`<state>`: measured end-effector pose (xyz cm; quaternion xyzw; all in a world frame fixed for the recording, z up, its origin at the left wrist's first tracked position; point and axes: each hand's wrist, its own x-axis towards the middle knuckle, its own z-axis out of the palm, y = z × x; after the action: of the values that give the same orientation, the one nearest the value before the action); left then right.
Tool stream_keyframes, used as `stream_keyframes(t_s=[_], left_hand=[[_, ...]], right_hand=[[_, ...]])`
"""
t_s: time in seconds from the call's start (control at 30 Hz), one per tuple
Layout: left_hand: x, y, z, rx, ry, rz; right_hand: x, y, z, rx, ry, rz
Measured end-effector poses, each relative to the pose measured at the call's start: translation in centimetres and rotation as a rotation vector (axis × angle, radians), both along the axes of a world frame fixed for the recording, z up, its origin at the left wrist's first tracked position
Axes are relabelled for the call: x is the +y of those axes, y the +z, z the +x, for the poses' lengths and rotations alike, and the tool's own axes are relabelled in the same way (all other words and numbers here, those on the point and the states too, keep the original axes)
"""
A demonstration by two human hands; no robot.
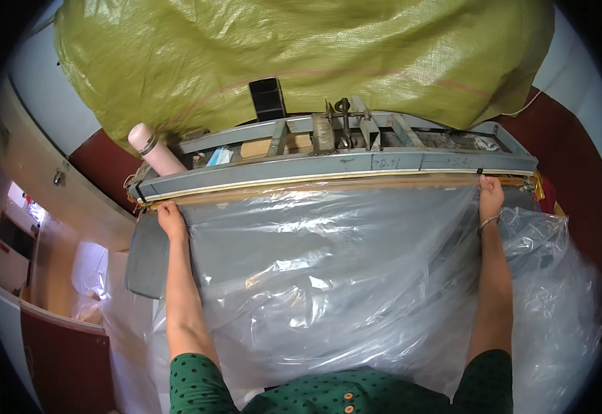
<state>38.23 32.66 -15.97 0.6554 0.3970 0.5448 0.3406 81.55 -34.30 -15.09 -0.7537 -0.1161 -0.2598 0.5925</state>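
A wide sheet of clear plastic film [314,269] spreads in front of me over a grey surface. Its far edge lies along the long metal bar [328,165] of a frame-like machine. My left hand [171,219] is closed on the film's left corner, just below the bar's left end. At the right, my right hand [491,196] pinches the other corner close under the bar, by a small black mark. Both arms are stretched forward, and the film hangs between them with glossy wrinkles.
A pink bottle [154,148] leans in the machine's left end. A dark phone [267,99] stands against the big yellow-green woven sack [314,48] behind. Metal clamp parts [346,124] rise mid-frame. More crumpled film [549,297] lies right; an open door [59,165] is left.
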Motion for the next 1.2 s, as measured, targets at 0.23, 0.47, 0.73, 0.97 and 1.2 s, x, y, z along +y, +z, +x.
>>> stream_keyframes(t_s=[0.23,0.47,0.73,0.97,1.2], left_hand=[[-1.2,0.9,0.9,-0.046,0.102,-0.064],[0.8,0.0,-0.5,0.045,0.254,0.020],[-6.3,6.1,-4.5,0.033,-0.502,-0.202],[-14.8,9.6,-16.0,-0.159,-0.410,-0.051],[-23.7,10.6,-21.3,0.249,0.186,0.441]], right_hand=[[-0.8,-0.3,0.1,-0.032,-0.059,0.069],[-0.7,0.3,-0.5,0.100,-0.043,0.234],[-5.1,6.8,-6.1,-0.152,-0.136,-0.148],[-23.6,6.8,-9.2,-0.363,-0.693,-0.815],[-35.2,-1.1,-3.4,0.094,-0.553,-0.646]])
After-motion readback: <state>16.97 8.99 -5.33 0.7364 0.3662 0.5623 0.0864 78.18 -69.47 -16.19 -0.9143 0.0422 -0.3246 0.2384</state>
